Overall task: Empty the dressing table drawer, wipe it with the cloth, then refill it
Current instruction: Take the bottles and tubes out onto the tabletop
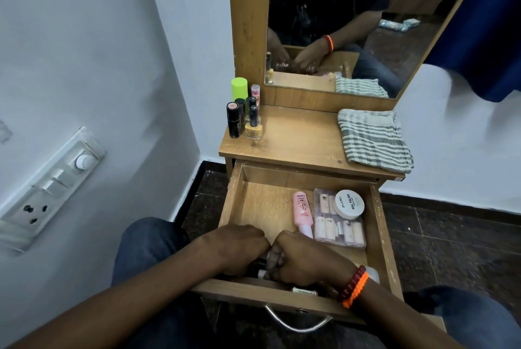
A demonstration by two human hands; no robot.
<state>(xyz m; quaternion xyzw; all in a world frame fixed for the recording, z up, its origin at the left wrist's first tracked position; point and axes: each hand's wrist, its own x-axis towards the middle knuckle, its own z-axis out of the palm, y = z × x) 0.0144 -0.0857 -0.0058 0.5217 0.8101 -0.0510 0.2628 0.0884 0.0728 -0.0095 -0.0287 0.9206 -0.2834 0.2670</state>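
Both hands (pixel 270 255) grip bottles in drawer (pixel 383 235)

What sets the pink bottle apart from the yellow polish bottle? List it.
The pink bottle lies on its side in the open drawer; the yellow polish bottle stands upright on the tabletop. The pink bottle is long with a pale cap; the yellow one is squat with a dark cap. Both are small cosmetics.

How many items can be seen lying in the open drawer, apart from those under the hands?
3: a pink bottle at the middle, a clear nail case to its right, and a white round jar on that case. More items are partly hidden under both hands.
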